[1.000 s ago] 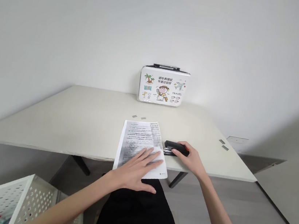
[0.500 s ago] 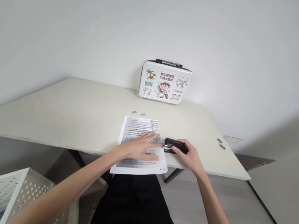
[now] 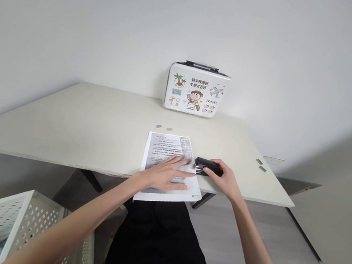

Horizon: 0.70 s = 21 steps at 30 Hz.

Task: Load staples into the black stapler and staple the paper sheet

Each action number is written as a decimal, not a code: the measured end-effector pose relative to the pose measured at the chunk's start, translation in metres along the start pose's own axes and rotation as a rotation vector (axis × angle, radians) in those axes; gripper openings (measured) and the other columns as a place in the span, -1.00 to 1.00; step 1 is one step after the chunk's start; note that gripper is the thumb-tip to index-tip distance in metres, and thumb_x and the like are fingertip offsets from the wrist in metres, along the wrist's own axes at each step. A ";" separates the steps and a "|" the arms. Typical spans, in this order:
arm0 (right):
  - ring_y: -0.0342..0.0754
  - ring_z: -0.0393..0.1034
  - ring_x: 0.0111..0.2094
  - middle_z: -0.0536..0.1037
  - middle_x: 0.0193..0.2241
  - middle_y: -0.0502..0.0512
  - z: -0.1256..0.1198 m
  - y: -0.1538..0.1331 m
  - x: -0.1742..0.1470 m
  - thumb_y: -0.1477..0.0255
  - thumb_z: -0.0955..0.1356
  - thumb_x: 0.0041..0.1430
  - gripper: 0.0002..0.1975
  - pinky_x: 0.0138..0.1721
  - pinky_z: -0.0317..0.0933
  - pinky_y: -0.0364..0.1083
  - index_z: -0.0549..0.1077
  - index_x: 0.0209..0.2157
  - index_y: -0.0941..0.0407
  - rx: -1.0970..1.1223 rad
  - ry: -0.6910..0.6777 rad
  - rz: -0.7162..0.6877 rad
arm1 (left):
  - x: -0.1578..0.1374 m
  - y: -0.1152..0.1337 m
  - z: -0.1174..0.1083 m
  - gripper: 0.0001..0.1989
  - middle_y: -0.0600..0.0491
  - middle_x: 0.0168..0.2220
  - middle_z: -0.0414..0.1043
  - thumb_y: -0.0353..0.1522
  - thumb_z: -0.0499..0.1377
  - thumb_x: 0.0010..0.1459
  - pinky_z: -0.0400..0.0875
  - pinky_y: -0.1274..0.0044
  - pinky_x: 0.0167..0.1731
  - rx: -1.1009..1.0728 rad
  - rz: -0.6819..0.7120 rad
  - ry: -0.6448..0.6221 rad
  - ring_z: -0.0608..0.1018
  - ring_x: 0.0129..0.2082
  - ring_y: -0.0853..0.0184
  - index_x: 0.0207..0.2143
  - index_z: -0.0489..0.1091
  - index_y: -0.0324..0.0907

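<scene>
Printed paper (image 3: 161, 147) lies at the front of the table, its lower end sticking out past the edge. My left hand (image 3: 168, 176) rests flat on it with fingers spread. A black stapler (image 3: 207, 165) stands on the table beside the sheet's right edge, its front end close against the paper. Wrapped around the stapler's rear is my right hand (image 3: 226, 180), thumb on the near side. Whether the paper's edge sits between the stapler's jaws I cannot tell.
A white cartoon-print case (image 3: 197, 91) stands against the wall. Several grey strips, perhaps staples (image 3: 163, 127), lie behind the paper and at the table's right edge (image 3: 260, 165). A white perforated basket (image 3: 38, 217) is at lower left, below the table (image 3: 82, 124).
The view has tilted down slightly, so most things sit a little higher in frame. Stapler and paper keep nearly the same place, and both hands stay on them.
</scene>
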State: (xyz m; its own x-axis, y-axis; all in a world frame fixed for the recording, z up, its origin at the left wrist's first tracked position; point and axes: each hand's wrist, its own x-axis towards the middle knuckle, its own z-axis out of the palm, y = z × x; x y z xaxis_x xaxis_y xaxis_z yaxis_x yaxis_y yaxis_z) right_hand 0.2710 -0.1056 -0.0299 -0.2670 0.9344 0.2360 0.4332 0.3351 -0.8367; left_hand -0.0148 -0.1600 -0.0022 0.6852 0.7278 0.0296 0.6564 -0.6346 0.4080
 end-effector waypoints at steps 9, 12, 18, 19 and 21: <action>0.10 0.49 -0.10 0.65 -0.14 0.12 -0.004 0.001 0.000 -0.09 0.30 0.33 -0.50 -0.02 0.32 0.02 0.56 -0.13 0.06 -0.013 0.011 0.024 | -0.004 -0.001 0.002 -0.38 0.24 0.57 -0.42 0.10 0.03 0.43 -0.30 0.19 0.50 -0.010 0.030 -0.012 -0.27 0.55 0.05 0.44 0.20 0.19; 0.14 0.50 -0.03 0.67 -0.12 0.13 -0.009 -0.006 0.009 -0.14 0.21 0.38 -0.41 0.04 0.32 0.04 0.59 -0.17 0.06 -0.041 -0.015 0.050 | -0.005 -0.001 0.001 -0.39 0.25 0.57 -0.43 0.09 0.02 0.44 -0.31 0.19 0.50 -0.019 0.038 -0.010 -0.25 0.55 0.03 0.44 0.21 0.19; 0.17 0.54 0.03 0.67 -0.03 0.19 -0.008 -0.034 0.043 -0.19 0.11 0.39 -0.30 0.15 0.31 0.10 0.61 -0.14 0.03 -0.149 -0.110 0.045 | -0.005 0.000 0.001 -0.41 0.25 0.56 -0.40 0.08 0.04 0.44 -0.28 0.17 0.50 -0.047 0.056 0.018 -0.23 0.55 0.04 0.43 0.23 0.20; 0.18 0.53 0.05 0.66 -0.01 0.20 -0.006 -0.039 0.048 -0.20 0.09 0.39 -0.29 0.15 0.31 0.11 0.61 -0.13 0.03 -0.183 -0.130 0.041 | -0.005 -0.001 0.001 -0.41 0.25 0.56 -0.39 0.07 0.05 0.44 -0.28 0.16 0.50 -0.052 0.059 0.021 -0.23 0.55 0.03 0.42 0.23 0.20; 0.21 0.50 0.09 0.64 0.04 0.20 -0.001 -0.049 0.055 -0.22 0.05 0.39 -0.24 0.16 0.29 0.13 0.62 -0.10 0.02 -0.244 -0.169 0.039 | -0.005 -0.002 0.001 -0.43 0.25 0.55 -0.38 0.06 0.06 0.44 -0.28 0.16 0.50 -0.062 0.060 0.022 -0.21 0.55 0.02 0.42 0.25 0.21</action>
State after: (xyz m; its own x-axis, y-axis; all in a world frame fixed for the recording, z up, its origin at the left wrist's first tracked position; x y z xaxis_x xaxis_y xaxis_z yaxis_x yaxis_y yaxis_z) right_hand 0.2356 -0.0708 0.0247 -0.3768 0.9205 0.1030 0.6349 0.3376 -0.6949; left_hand -0.0191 -0.1628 -0.0043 0.7154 0.6946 0.0752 0.5929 -0.6605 0.4607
